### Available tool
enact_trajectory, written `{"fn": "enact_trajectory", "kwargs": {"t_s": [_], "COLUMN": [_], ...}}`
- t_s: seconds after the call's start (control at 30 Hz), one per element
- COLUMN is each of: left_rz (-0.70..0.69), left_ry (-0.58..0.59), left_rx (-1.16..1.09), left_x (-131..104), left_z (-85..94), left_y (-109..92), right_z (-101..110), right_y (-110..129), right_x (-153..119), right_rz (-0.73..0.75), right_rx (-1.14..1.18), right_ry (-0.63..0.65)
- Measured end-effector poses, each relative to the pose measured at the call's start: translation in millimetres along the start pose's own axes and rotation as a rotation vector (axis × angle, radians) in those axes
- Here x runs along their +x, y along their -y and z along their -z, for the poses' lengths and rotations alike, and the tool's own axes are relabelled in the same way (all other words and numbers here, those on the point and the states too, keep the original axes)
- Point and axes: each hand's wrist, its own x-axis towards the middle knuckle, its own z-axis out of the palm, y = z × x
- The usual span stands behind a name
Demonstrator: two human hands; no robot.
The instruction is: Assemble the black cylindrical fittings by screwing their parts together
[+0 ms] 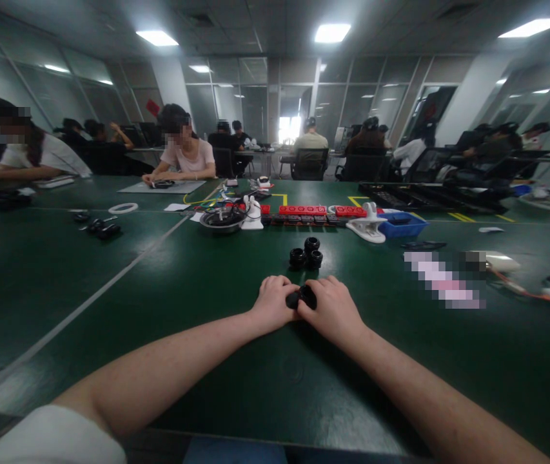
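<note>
My left hand [275, 301] and my right hand [331, 308] meet low over the green table, fingers curled inward. Between them shows a small black round part [308, 296] with an open, ring-like top, gripped by my right fingers. Against it, under my left fingers, is a smooth dark piece [293, 300]; whether the two are joined I cannot tell. Just beyond my hands stand three similar glossy black round parts, a rear one [311, 244], a left one [297, 258] and a right one [314, 260], clustered closely together.
Farther back are a metal bowl [223, 222], red power strips [302, 211], a white clamp [370, 225] and a blue bin [404, 225]. Black parts [103, 228] and a white ring [123, 208] lie left. Across the table, a person [184, 151] works over a grey mat.
</note>
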Motion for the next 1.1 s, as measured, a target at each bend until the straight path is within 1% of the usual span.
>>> {"fn": "enact_trajectory", "kwargs": {"t_s": [0.13,0.5,0.73,0.93,1.1], "left_rz": [0.003,0.036,0.030,0.039,0.044], "left_ry": [0.000,0.041,0.022,0.011,-0.029], "left_rx": [0.014,0.009,0.002,-0.011,-0.011], "left_x": [0,1,1,1,1], "left_z": [-1.2,-1.7,-2.6,-3.6,-5.1], "left_y": [1,2,3,4,5], "right_z": [-1,-3,-3,0,2], "right_y": [1,5,5,5,3], "right_x": [-1,-7,-11,-14,-15], "right_rz": [0.023,0.136,0.160,0.162,0.161], "right_rx": [-0.002,0.105,0.118,0.134,0.130], "right_ry": [-0.016,-0.056,-0.066,-0.036,-0.038]}}
